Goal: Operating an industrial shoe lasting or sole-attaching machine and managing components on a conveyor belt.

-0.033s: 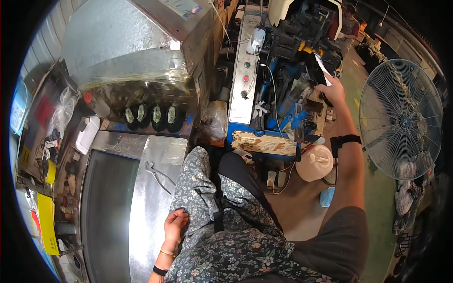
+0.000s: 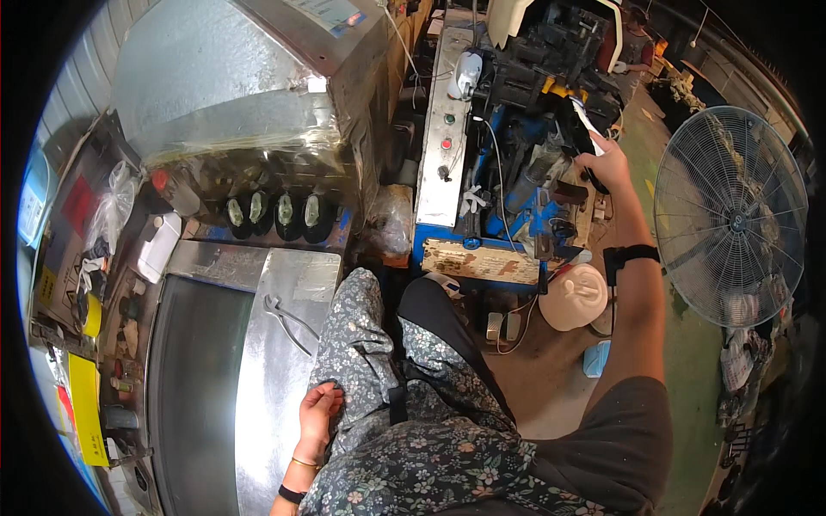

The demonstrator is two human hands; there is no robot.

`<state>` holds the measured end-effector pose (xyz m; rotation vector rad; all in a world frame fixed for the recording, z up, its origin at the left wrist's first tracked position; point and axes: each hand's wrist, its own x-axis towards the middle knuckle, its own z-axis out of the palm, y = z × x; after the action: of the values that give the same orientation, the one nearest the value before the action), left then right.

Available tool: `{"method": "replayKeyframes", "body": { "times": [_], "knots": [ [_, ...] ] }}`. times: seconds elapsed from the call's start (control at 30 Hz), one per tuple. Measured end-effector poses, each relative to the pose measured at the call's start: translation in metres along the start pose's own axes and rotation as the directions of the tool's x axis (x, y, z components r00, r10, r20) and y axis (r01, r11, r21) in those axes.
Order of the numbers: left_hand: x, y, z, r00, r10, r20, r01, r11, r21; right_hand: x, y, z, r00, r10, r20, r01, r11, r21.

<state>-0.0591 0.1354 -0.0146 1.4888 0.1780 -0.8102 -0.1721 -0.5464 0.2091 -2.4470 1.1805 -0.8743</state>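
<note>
My right hand (image 2: 607, 163) reaches out to the machine (image 2: 551, 52) at the far right, its fingers closed round a narrow white piece with a dark part beside it (image 2: 583, 113). The kind of piece is hard to tell, as its far end runs in among the machine's dark parts. My left hand (image 2: 318, 411) rests on the flowered cloth (image 2: 353, 335) over my left thigh. Its fingers are curled with the thumb against them, and whatever may be between them is hidden. Just beyond it, a pair of metal pincers (image 2: 288, 323) lies on the shiny metal plate (image 2: 275, 396).
Several black shoe-like pieces (image 2: 286, 215) stand under the metal hood (image 2: 224, 77). A control panel (image 2: 439, 172) with buttons flanks the machine. A big round fan (image 2: 736, 219) stands right of my arm, a pale plastic jug (image 2: 575, 297) below it. Another person (image 2: 637, 43) is far off.
</note>
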Motion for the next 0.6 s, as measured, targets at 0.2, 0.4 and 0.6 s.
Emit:
{"method": "replayKeyframes", "body": {
  "times": [0.2,0.4,0.6],
  "knots": [
    [0.002,0.001,0.007,1.0,0.01,-0.005,-0.009,1.0,0.021,0.014,-0.001,-0.018,0.988,0.002,0.157,-0.023,0.991,0.132],
    [0.003,-0.001,0.011,1.0,0.013,-0.006,-0.013,0.998,0.055,0.016,0.004,-0.01,0.997,-0.051,0.064,0.039,0.984,0.174],
    [0.01,0.0,0.016,0.999,0.037,-0.003,-0.037,0.999,-0.014,0.011,-0.013,-0.011,0.986,-0.012,0.168,0.053,0.969,-0.239]
  ]
}}
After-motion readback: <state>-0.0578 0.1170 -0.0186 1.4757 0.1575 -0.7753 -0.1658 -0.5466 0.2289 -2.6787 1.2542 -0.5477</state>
